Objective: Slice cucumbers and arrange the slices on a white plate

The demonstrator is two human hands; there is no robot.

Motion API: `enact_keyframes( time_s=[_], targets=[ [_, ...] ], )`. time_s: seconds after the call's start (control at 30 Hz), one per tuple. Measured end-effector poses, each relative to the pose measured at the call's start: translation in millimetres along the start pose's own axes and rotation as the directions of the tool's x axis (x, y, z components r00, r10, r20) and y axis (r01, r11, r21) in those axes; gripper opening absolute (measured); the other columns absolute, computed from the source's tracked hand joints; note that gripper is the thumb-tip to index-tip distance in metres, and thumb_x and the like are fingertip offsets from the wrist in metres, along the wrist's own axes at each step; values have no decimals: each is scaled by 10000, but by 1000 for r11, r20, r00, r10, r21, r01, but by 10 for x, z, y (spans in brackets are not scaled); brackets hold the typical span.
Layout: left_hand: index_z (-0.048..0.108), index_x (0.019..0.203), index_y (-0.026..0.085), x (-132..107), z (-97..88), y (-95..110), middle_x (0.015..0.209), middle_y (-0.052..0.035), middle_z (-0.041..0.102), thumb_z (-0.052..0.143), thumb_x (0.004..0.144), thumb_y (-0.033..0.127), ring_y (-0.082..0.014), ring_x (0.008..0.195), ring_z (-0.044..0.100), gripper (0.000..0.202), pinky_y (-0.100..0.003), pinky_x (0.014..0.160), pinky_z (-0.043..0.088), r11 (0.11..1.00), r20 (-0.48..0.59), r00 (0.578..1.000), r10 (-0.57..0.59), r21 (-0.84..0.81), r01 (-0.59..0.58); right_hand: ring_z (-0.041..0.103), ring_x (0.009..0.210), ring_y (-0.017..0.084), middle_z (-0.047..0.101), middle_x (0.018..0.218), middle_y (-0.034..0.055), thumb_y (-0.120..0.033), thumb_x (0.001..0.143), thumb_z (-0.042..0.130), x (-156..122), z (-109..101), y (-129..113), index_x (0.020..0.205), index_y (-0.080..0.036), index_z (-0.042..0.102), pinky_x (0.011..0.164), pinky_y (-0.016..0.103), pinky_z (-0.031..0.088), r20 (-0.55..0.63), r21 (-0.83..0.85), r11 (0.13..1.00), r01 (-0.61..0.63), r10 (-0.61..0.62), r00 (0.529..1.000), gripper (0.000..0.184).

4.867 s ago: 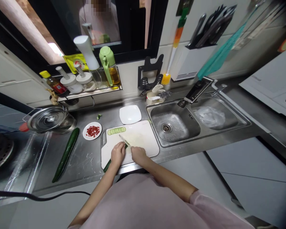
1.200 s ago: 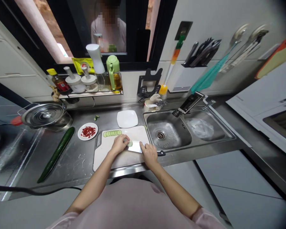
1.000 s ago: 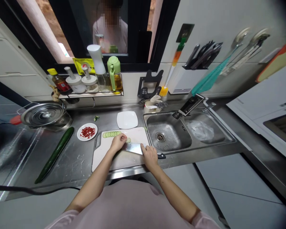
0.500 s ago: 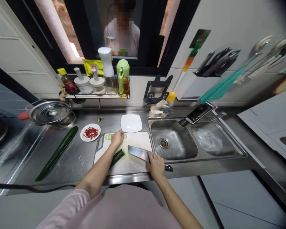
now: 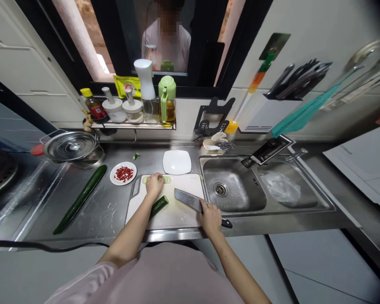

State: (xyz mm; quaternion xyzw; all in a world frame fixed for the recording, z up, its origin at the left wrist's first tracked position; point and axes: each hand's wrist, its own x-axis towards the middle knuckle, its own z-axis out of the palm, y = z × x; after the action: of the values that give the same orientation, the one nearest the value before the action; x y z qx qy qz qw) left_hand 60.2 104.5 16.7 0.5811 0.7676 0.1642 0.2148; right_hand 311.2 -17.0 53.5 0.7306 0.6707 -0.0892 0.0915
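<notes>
A white cutting board [image 5: 180,209] lies on the steel counter beside the sink. My left hand [image 5: 154,185] rests on the row of cucumber slices [image 5: 166,180] at the board's far edge, fingers curled over them. A cut cucumber piece [image 5: 158,206] lies on the board just below that hand. My right hand [image 5: 210,214] grips the handle of a cleaver [image 5: 188,199], whose blade lies low over the board's right side.
A whole cucumber [image 5: 81,198] lies on the counter at left, near a small plate of chopped red chili [image 5: 123,173]. A white square plate [image 5: 177,162] sits behind the board. The sink [image 5: 234,190] is at right, a lidded pot [image 5: 70,145] at left.
My left hand let go of the cucumber piece and carried cut slices from beside the cleaver to the row at the board's far edge. The cleaver drew back to the right.
</notes>
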Motion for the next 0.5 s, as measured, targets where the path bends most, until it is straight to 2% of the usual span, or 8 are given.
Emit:
enact_keyframes(
  time_s=[0.13,0.3,0.4,0.5],
  targets=[
    [629,1083,243,-407,-140,-114,1095,-61,635,525,844,374,-222,1040,548,292,-321,906,399,996,-1,1000,2,-92,-3,541,1052,207,657,1087,74,-248,852,517,1,-9,37,1348,-254,491,862,297,329,-2,55,997,-45,45,999,496],
    [560,1216,289,-979,-257,-288,1210,-81,578,624,773,455,-274,1154,488,477,-378,956,350,998,132,991,30,49,-37,564,1050,198,655,1115,76,-254,844,523,-9,-1,83,1350,-243,497,868,283,361,11,83,994,-70,69,998,507],
    [512,1261,307,-1157,-257,-386,1216,-80,560,684,713,427,-281,1162,484,587,-384,947,345,992,185,982,27,117,-49,569,1061,204,652,1137,84,-278,859,511,1,4,88,1351,-237,499,874,292,377,-2,106,992,-73,74,997,494],
    [518,1244,304,-1222,-211,-452,1167,-69,579,645,731,316,-262,1115,518,528,-365,918,363,990,200,980,15,137,-43,579,1058,223,653,1151,87,-292,867,499,29,7,67,1349,-230,502,864,313,396,2,116,990,-78,78,997,485]
  ],
)
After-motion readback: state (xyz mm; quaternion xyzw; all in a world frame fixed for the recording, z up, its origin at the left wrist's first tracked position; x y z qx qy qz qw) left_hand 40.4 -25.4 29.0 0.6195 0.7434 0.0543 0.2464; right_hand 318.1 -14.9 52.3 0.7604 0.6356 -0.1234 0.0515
